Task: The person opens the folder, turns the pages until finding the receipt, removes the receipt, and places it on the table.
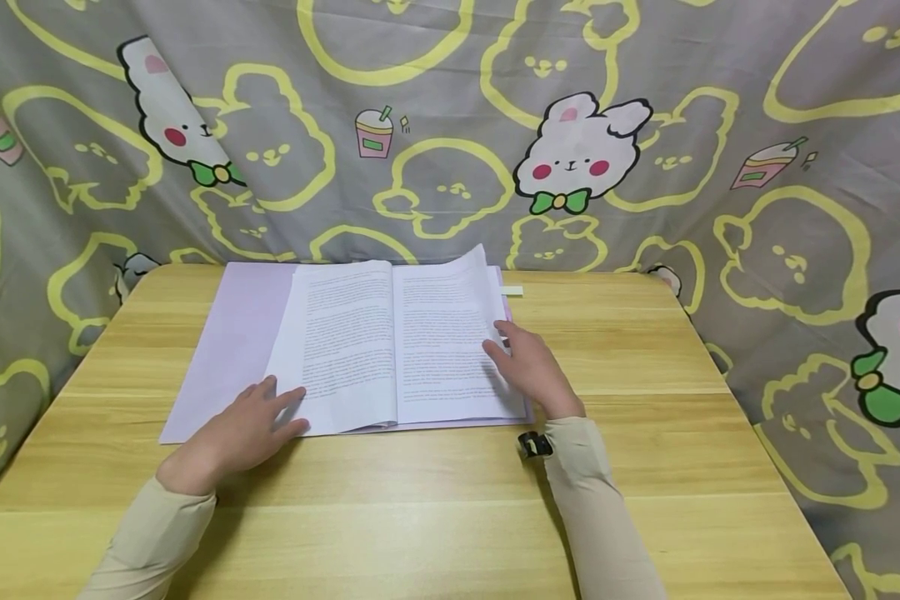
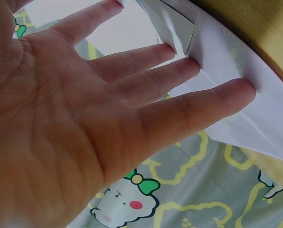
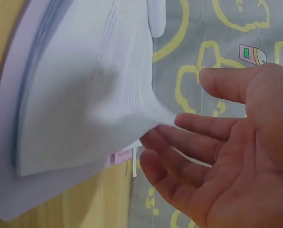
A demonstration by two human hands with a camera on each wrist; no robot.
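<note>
A folder with a pale purple cover [image 1: 251, 333] lies spread on the table, with printed sheets on both sides of its fold. My left hand [image 1: 251, 425] is at the lower left of the left page [image 1: 348, 342], fingers spread. In the left wrist view its fingertips touch the white sheet and the cover [image 2: 269, 109]. At the right edge of the right page [image 1: 450, 350] is my right hand [image 1: 536, 367], thumb apart from the paper. The right wrist view shows the raised sheet [image 3: 84, 118] curling up, its edge against the fingers [image 3: 198, 128].
A pale tab [image 1: 512, 291] sticks out past the folder's right side. Beneath everything is a wooden table [image 1: 390, 517]. A grey curtain [image 1: 450, 108] with yellow outlines and rabbit prints hangs behind it and at both sides. The right wrist bears a black band [image 1: 534, 445].
</note>
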